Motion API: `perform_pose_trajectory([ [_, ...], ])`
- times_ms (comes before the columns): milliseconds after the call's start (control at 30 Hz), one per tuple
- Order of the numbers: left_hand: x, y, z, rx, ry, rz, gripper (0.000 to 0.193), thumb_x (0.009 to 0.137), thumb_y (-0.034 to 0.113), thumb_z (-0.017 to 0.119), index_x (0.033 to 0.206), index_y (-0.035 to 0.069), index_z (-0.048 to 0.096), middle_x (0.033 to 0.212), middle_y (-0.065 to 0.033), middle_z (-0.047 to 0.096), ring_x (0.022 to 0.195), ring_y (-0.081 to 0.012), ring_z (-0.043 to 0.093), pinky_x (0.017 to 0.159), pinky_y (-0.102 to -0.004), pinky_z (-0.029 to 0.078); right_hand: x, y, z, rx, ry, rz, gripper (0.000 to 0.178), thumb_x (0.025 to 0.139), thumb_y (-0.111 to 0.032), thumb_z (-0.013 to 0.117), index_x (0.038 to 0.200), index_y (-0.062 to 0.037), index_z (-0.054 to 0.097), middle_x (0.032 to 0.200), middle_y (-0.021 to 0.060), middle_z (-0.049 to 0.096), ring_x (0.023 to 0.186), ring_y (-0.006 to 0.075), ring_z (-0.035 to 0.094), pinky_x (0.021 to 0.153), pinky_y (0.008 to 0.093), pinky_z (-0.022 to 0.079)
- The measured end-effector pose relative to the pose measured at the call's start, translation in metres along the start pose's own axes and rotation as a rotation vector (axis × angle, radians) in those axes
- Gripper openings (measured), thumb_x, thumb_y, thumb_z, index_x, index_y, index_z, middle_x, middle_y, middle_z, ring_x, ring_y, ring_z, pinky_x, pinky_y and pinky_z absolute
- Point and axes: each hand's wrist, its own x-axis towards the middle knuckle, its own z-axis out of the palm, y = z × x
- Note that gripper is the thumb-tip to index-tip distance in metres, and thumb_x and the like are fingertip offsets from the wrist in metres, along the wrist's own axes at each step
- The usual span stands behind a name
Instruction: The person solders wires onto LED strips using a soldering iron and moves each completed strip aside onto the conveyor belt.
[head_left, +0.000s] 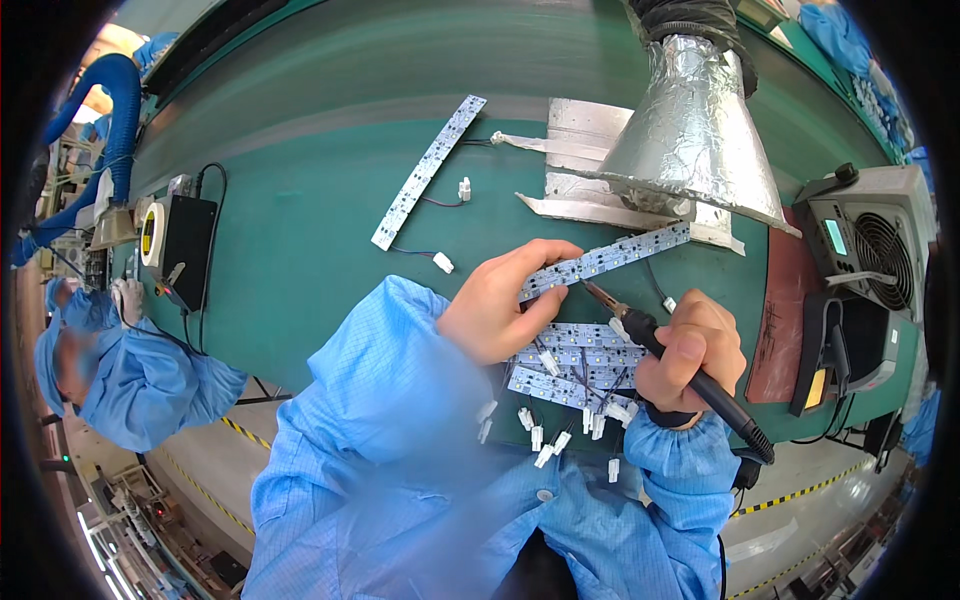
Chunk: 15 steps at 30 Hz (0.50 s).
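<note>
A green desk (290, 230) spreads beneath the fingers (535, 262), with a grey-green band (420, 60) running beyond its far edge. Well left of the fingers, a blue hose (125, 110) arches down, and nearer than it is a person (160, 380) in blue. Pale floor (210, 470) shows lower than the fingers, left and right, marked with yellow-and-black tape (246, 433). Far lower left, white strips (95, 550) shine.
</note>
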Motion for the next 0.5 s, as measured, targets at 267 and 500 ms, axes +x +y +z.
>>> perform_pose_trajectory([
  [267, -0.0009, -0.0012, 0.0002, -0.015, -0.002, -0.015, 0.035, 0.083, 0.000, 0.056, 0.118, -0.003, 0.053, 0.108, -0.0155, 0.063, 0.101, -0.0240, 0.061, 0.089, -0.0327, 0.047, -0.0017, 0.0010, 0.0019, -0.013, 0.009, -0.017, 0.022, 0.089, -0.010, 0.046, 0.070, -0.0019, 0.040, 0.049, 0.0067, 0.040, 0.038, 0.0153, 0.034, 0.036, 0.0301, 0.023],
  [500, -0.0004, -0.0003, 0.0000, -0.026, -0.005, -0.036, 0.035, 0.083, -0.001, 0.056, 0.117, -0.003, 0.054, 0.107, -0.0156, 0.064, 0.099, -0.0228, 0.062, 0.088, -0.0322, 0.047, -0.0018, 0.0010, 0.0020, -0.018, 0.000, -0.016, 0.022, 0.090, -0.012, 0.046, 0.071, -0.0015, 0.040, 0.049, 0.0066, 0.041, 0.038, 0.0152, 0.034, 0.036, 0.0301, 0.023],
])
